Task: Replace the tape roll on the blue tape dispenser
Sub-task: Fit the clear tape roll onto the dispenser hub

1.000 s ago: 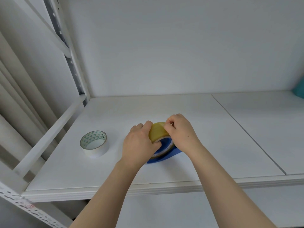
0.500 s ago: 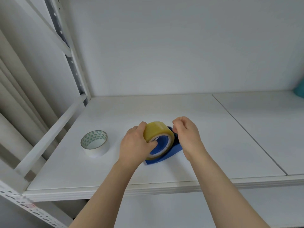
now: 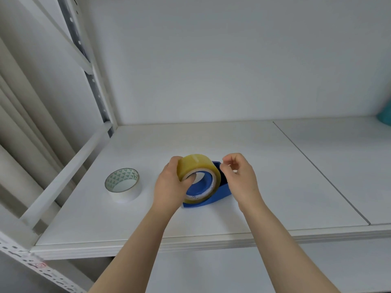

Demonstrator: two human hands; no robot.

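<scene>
A yellowish clear tape roll sits upright on the blue tape dispenser, around its blue hub, near the middle of the white shelf. My left hand grips the roll from the left, with the thumb inside the core and the fingers over the top. My right hand hovers just right of the roll over the dispenser's far end, fingers curled and pinched close; I cannot tell if it pinches a tape end. A white tape roll with a green triangle-patterned core lies flat to the left.
The shelf's front edge runs below my arms. A white metal rack post and a diagonal rail bound the left side. A seam splits the shelf board on the right. A teal object peeks in at the far right.
The roll went from being covered by both hands to standing exposed on the dispenser. My right hand moved off the roll to the right and lifted slightly; my left hand still holds it.
</scene>
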